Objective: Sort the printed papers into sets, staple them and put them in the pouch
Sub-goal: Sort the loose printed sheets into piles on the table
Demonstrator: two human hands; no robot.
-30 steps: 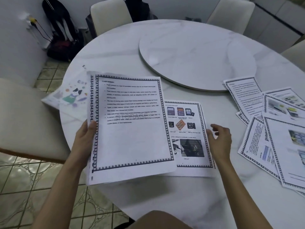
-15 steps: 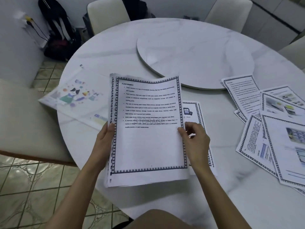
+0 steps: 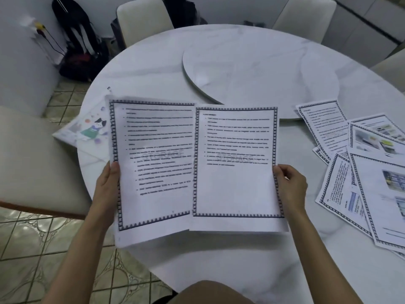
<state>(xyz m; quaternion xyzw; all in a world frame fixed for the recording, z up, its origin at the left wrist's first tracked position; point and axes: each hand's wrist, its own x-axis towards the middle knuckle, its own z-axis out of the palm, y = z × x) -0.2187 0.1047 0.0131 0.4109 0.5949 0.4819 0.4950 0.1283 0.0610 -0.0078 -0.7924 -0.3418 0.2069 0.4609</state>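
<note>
My left hand [image 3: 108,183] grips the left edge of a printed sheet [image 3: 153,165] with a dark patterned border, held above the table's near edge. My right hand [image 3: 289,185] pinches the right edge of a second bordered sheet [image 3: 236,167], held side by side with the first and overlapping its right margin. Whether more pages lie under either sheet I cannot tell. A clear pouch with a cartoon cat print [image 3: 87,128] lies flat at the table's left edge, partly behind the left sheet. No stapler is in view.
Several more printed pages [image 3: 359,172] lie fanned out on the right of the round white marble table [image 3: 241,260]. A lazy Susan [image 3: 263,69] sits in the middle. Cream chairs [image 3: 32,154] stand around; a black bag [image 3: 74,40] leans at the wall.
My right hand took hold of the top sheet and drew it off to the right, uncovering another text page in my left hand. The picture page on the table is now hidden.
</note>
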